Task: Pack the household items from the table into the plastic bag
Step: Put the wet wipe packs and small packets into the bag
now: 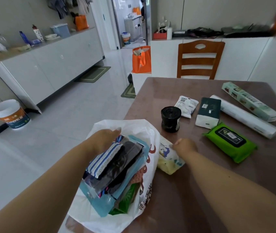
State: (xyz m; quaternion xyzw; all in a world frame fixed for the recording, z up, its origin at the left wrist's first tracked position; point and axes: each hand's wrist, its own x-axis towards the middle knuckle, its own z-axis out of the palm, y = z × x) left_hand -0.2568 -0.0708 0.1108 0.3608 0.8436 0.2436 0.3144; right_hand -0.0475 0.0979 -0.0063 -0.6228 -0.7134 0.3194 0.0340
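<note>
Far left on the floor stands a white bucket (10, 114), beside a long grey cabinet (49, 64). At the near left corner of the brown desk (184, 182) lies the white plastic bag (117, 207), its mouth open toward the left. The left hand (105, 137) reaches over that mouth, its fingers (117, 129) curled round the far end of a flat blue packet (113, 174), whose long axis runs from the hand back toward the person, most of it lying in the bag's opening. Just right of the bag, the right hand (185, 146) pinches the top edge of a yellow-and-white tissue pack (169, 158) that rests on the desk, touching the bag's side. Beyond it a black roll of bin bags (170, 118) stands upright. Farther right lie a small white pouch (186, 106), a dark green and white pack (208, 112), and a green wet-wipe pack (230, 142). Behind these, a white roll (244, 116) and a long pale green box (250, 101) lie side by side, both pointing from far left to near right. A wooden chair (200, 59) stands at the desk's far edge.
</note>
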